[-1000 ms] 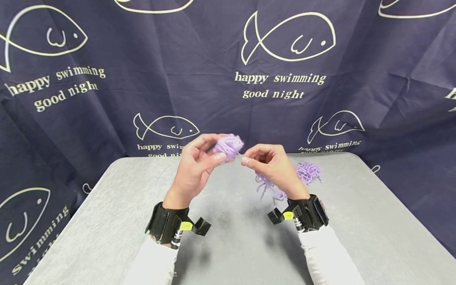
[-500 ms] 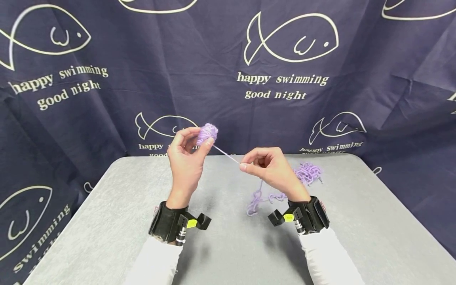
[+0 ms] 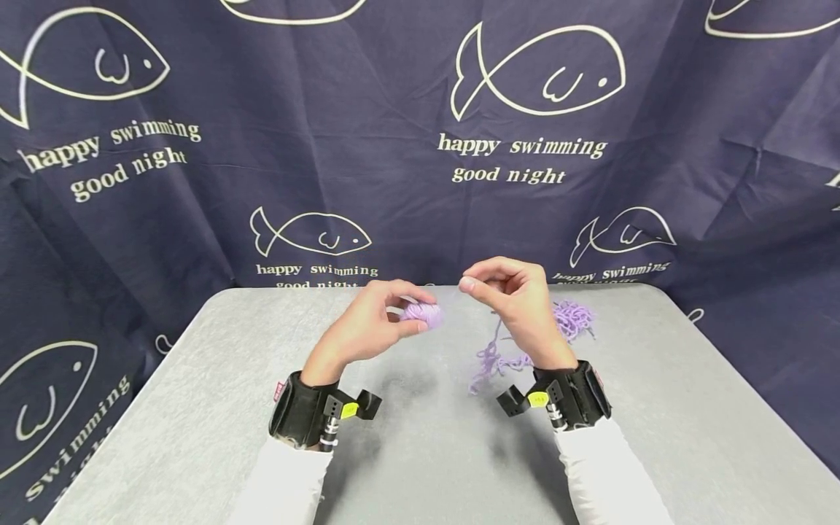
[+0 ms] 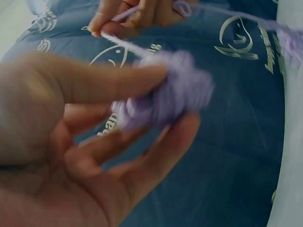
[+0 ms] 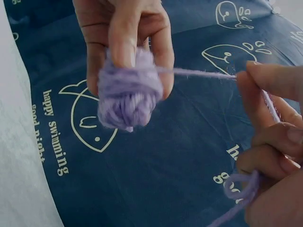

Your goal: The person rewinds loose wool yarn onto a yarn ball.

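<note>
The left hand is holding a small lilac yarn ball above the grey table, left of the other hand. Its thumb is pressing on the near side and its fingers are curving round the far side, spread only about as wide as the ball itself. To the right, the right hand is pinching a strand between thumb and forefinger, the tips closing together with the yarn between them; the remaining fingers are curling toward the palm. The strand is running from the ball to that pinch and on past the curled fingers, where a little loop is hanging. Loose loops are lying on the table just left of the right wrist, and a tangled heap is sitting farther right, partly hiding behind that hand.
</note>
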The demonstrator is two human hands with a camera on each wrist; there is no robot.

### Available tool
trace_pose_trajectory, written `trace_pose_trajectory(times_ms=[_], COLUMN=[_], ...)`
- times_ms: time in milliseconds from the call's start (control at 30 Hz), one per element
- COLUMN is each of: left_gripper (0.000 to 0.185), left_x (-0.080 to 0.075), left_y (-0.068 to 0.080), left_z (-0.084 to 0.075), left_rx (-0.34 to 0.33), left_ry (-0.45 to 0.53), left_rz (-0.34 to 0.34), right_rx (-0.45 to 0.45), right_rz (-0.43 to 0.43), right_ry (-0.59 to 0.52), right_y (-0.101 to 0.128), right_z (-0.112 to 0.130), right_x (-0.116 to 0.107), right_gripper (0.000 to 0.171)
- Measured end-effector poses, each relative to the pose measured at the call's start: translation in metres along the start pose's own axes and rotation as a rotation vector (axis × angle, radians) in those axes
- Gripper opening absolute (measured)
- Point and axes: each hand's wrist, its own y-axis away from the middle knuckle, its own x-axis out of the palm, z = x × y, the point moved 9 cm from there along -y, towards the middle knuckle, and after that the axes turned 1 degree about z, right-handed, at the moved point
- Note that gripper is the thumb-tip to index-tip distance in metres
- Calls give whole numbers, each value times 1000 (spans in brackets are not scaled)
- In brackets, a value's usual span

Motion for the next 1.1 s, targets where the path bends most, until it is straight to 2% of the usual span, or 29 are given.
trace_pose_trajectory(times_ms=[67,133,200,300,433,567,700,833,967,1033,1100], left_gripper=[29,31,33,40,48,46,48,43,33,31,32], left_x=[9,14,15,11,2,-5,-12,-23,-34,-39,-44], left_y=[0,1,2,2,1,1,0,0,3,6,8], left_z=[-4,-9,-15,-24,-30,-32,-30,-20,-9,-6,-4], left_rx=[31,62,96,143,207,250,234,182,124,100,80], left_ry=[100,225,367,531,634,745,887,958,931,850,722], left_rz=[101,162,185,159,57,-41,-154,-329,-501,-575,-635], right_rx=[-20,-35,-43,-36,-20,9,26,11,12,15,10], right_rz=[-42,-83,-116,-128,-79,2,70,116,164,185,200], right_ry=[-35,-70,-85,-72,31,145,189,232,289,312,329], right_y=[-1,-2,-3,-3,-3,-1,0,1,3,4,5], right_z=[0,0,0,-2,-3,-6,-8,-8,-7,-6,-3], right_x=[-5,-9,-13,-13,-7,2,11,18,25,28,30], right_gripper=[9,8,8,8,9,10,7,5,6,7,7])
